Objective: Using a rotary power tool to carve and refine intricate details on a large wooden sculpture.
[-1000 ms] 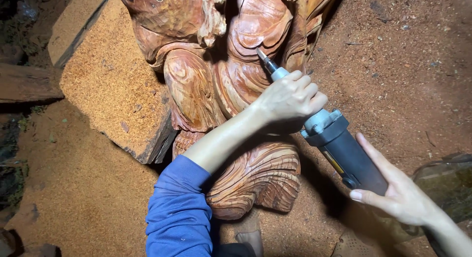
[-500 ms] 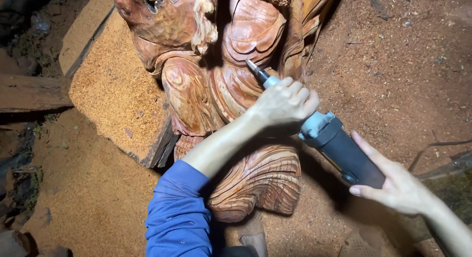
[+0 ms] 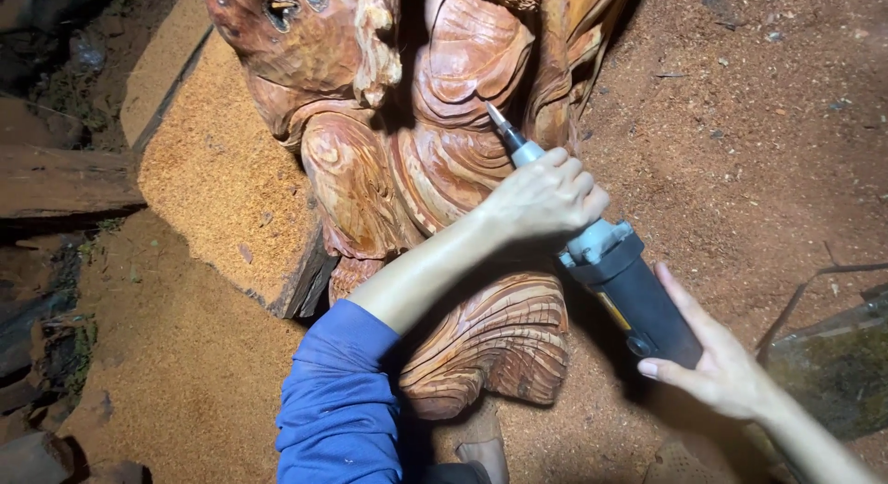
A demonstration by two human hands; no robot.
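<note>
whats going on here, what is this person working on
A person is working a handheld power carving tool against a large reddish wooden carving with deep, flowing grooves. The left hand, its arm in a blue sleeve, grips the tool's front end, and the right hand supports its dark body from behind. The pointed bit rests on a grooved fold near the top of the carving. Sawdust covers a wooden slab beside it and the ground around.

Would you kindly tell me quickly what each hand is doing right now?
Left hand: closed around the front neck of the rotary carving tool.
Right hand: fingers wrapped around the rear of the same tool's dark body.
</note>
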